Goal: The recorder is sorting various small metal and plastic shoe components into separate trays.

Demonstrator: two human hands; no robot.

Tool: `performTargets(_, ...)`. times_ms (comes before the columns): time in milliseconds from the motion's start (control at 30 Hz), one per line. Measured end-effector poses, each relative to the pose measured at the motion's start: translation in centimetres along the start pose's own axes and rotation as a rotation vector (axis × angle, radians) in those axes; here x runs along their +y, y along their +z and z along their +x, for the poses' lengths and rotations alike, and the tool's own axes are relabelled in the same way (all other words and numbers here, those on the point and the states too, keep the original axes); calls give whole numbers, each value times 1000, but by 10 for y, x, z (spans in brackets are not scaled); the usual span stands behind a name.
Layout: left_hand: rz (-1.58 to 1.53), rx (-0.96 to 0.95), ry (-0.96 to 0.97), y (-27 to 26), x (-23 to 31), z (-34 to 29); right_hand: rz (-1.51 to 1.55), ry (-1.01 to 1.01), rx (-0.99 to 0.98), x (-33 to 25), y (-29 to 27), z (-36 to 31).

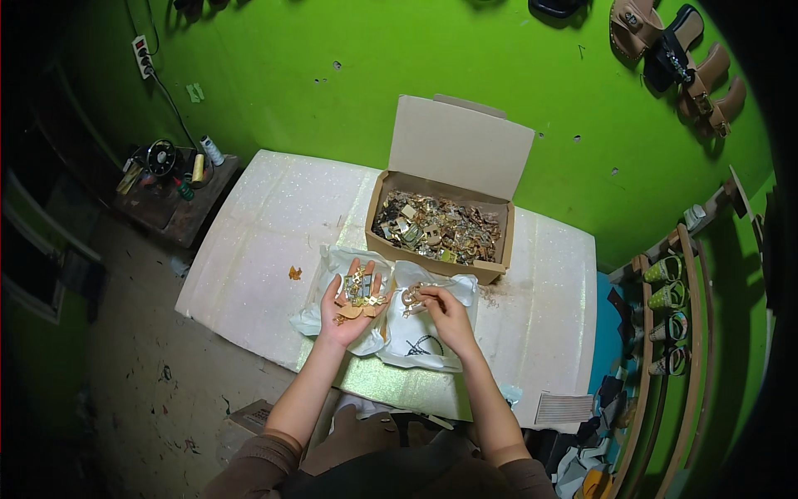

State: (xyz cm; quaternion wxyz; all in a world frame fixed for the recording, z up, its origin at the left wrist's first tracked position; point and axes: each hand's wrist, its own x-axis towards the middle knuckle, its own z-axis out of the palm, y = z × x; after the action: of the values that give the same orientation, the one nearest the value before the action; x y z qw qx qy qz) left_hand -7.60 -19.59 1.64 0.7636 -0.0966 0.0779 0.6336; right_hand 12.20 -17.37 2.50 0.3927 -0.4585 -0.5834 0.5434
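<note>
Palm up, my left hand (349,328) cups a small heap of gold and silver metal shoe buckles (359,287), with a tan piece (351,313) near the heel of the palm. It is held above a white plastic bag (307,323). My right hand (447,316) has its thumb and fingers closed on a gold metal ornament (411,299), over a second white plastic bag (397,337). A black looped design (424,346) shows on that second bag. Just beyond both hands, an open cardboard box (436,259) holds a mass of mixed metal buckles and ornaments (440,229).
The pale glittery sheet (249,224) covers the table. A small orange-brown piece (295,273) lies left of the bags. Sandals hang on the green wall (299,100) and on a wooden rack (644,366) at right. A sewing machine's handwheel (161,157) stands far left.
</note>
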Motion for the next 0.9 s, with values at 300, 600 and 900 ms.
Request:
performTargets(300, 153, -6, -74, -11, -4, -18, -608, -618, -359, -50, 42, 42)
performTargets(600, 151, -17, -71, -11, 4, -29, -1038, -787, -656, -61, 68, 62)
performTargets(900, 141, 5, -30, -18, 17, -27, -793, -794, -597, -57, 80, 79)
